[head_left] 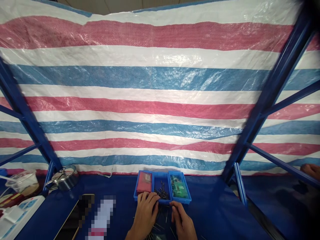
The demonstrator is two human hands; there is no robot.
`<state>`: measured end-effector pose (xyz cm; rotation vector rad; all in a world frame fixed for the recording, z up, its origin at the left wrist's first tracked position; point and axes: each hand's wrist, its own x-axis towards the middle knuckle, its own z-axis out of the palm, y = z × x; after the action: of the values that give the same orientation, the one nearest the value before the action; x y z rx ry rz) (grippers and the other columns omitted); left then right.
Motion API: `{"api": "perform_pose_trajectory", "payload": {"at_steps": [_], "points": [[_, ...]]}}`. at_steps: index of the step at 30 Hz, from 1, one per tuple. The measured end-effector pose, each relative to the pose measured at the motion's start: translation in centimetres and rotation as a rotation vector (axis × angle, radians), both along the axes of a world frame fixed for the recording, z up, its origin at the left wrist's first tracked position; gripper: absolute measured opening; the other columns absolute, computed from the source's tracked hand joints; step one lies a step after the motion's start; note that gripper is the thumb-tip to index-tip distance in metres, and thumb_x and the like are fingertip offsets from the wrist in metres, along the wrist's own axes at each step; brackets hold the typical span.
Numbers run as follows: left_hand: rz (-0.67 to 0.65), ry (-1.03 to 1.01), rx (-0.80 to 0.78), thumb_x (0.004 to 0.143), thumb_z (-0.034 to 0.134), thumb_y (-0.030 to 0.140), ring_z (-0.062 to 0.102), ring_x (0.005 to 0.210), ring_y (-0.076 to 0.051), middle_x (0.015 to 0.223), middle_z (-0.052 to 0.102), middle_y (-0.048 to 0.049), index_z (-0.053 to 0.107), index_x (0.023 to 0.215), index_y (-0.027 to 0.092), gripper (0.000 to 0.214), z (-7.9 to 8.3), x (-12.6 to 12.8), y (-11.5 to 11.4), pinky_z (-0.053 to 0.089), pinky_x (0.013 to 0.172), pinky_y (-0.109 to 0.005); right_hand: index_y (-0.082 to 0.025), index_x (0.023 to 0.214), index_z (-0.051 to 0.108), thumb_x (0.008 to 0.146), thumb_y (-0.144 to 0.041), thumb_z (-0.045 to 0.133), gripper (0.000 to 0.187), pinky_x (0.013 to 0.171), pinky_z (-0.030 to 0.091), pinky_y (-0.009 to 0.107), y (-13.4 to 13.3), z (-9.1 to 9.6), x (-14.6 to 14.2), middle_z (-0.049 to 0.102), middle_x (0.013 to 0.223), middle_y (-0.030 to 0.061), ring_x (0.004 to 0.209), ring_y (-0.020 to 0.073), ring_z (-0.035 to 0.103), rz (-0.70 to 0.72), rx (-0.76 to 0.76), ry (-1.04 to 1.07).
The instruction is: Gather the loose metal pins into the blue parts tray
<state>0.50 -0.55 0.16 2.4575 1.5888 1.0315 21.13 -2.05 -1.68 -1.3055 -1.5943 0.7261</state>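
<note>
Low in the view, my left hand (145, 212) rests on the blue table with its fingers curled over a pile of thin dark metal pins (162, 213), just in front of three joined blue bins (153, 176). My right hand (182, 221) lies beside it with thumb and forefinger pinched together over the same loose pins. The left bin holds a red block (144, 182), the middle one more dark pins (162, 191), the right one green parts (178, 187). What each hand grips is too small to make out.
A striped red, white and blue tarp (155, 100) hangs behind the blue frame posts (262, 110). At left sit a phone (75, 218), a power strip (17, 213), a lidded glass container (63, 178) and a plastic cup (23, 181). Another person's hand (311, 170) shows at far right.
</note>
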Motion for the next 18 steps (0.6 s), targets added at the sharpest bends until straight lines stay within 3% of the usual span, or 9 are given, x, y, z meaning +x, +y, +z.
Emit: {"api": "perform_pose_trajectory", "payload": {"at_steps": [11,18], "points": [[-0.003,0.004,-0.007,0.106,0.049,0.013,0.062,0.111,-0.024,0.125,0.071,-0.0043,0.069,0.122,0.028,0.029,-0.12,0.00,0.00,0.045,0.098,-0.045,-0.022,0.124,0.069,0.106,-0.065,0.042,0.054,0.063,0.055,0.023,0.10,-0.27,0.11,0.068,0.069,0.0005,0.062,0.0191,0.070,0.012,0.021,-0.032],[-0.010,-0.012,-0.011,0.108,0.046,0.017,0.061,0.111,-0.026,0.125,0.072,-0.0070,0.070,0.122,0.027,0.029,-0.11,0.05,0.01,0.046,0.098,-0.046,-0.024,0.114,0.071,0.102,-0.069,0.050,0.051,0.066,0.058,0.023,0.19,-0.53,-0.02,0.071,0.071,0.0010,0.063,0.0199,0.071,0.004,0.026,-0.005]]}}
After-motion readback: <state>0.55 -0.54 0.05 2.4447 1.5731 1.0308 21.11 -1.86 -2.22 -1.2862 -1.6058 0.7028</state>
